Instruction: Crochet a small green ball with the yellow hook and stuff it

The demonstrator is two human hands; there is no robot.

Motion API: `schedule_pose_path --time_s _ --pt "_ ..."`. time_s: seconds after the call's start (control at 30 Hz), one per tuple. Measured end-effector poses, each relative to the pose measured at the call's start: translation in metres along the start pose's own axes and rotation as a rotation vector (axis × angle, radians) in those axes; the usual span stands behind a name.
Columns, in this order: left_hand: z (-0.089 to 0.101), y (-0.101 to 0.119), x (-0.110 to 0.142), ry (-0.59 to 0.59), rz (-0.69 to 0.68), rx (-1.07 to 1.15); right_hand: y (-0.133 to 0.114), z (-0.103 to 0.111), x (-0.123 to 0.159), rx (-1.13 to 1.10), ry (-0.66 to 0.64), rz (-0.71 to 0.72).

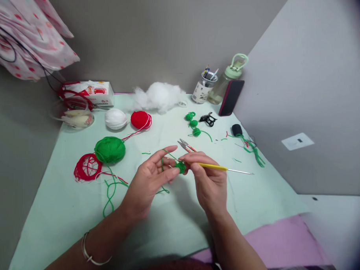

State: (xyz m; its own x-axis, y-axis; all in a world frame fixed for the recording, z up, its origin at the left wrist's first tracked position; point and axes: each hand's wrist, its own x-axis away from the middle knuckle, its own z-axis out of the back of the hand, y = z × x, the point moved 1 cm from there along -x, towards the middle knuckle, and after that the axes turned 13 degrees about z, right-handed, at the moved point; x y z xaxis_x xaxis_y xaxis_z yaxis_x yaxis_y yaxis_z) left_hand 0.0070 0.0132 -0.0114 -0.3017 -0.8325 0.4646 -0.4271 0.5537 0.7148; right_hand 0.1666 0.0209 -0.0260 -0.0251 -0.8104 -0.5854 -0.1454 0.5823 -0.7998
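Note:
My left hand (151, 174) pinches a small green crochet piece (181, 167) between thumb and fingers, and green yarn loops over its raised index finger. In my right hand (211, 180) is a yellow-handled crochet hook (212, 166), gripped like a pencil. One end of the hook meets the green piece; the other metal end points right. The exact stitch at the tip is too small to make out. Loose green yarn trails from my left hand toward a green yarn ball (110, 150). Just beyond my hands lie thread snips (186, 145), partly covered by my right hand.
Left are red-and-white wound yarn (88, 167), a white ball (116, 119) and a red ball (141, 120). White stuffing (160, 97), a pen cup (203, 89), a bottle (220, 87) and a propped phone (231, 98) line the back. Small green crocheted balls (193, 123) lie near a black clip (208, 119).

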Motion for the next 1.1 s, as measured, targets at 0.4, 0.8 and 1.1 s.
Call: schedule_pose_path --time_s 0.4,0.8,1.1 --pt "-0.004 0.003 0.0 -0.126 0.08 0.194 0.002 -0.003 -0.001 -0.157 0.09 -0.15" --pt "0.0 0.004 0.002 -0.057 0.047 0.091 -0.005 -0.001 -0.003 -0.18 0.054 -0.106" --pt "0.002 0.002 0.004 0.051 -0.132 -0.107 -0.015 0.0 0.002 0.196 -0.063 0.186"
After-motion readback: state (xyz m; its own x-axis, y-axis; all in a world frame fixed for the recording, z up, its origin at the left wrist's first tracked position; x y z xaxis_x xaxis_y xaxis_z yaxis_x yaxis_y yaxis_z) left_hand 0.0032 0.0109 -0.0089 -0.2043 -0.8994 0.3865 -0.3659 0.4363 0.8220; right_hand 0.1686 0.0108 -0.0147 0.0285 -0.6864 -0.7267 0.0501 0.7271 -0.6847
